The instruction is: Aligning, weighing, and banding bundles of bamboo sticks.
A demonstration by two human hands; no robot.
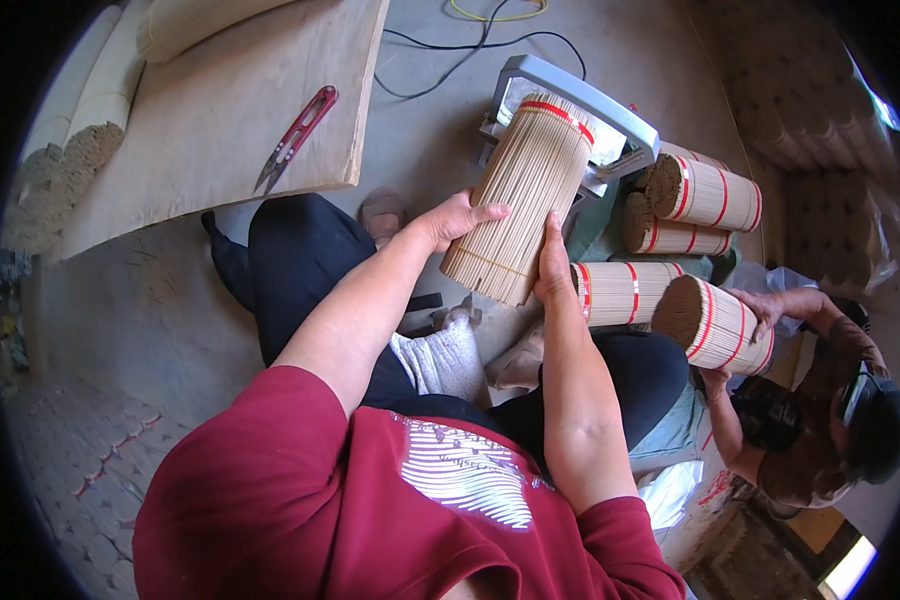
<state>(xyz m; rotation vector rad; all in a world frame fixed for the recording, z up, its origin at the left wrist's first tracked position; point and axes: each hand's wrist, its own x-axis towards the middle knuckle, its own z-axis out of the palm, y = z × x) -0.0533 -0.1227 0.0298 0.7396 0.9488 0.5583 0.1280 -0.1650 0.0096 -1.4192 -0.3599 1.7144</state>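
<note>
Your left hand (453, 220) wraps its fingers round the stick bundle's (522, 200) left side | your right hand (553, 265) clasps its lower right edge, forearm upright | bundle tilted, top under grey machine arch (580, 100) | red snips (295, 138) on board (220, 110)

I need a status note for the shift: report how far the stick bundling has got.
Done: four banded bundles with red bands lie at the right; a co-worker's hand rests on one. In hand: left hand and right hand hold a bundle in the grey strapping frame, one red band on. Left: loose sticks lie unbanded at far left.
</note>
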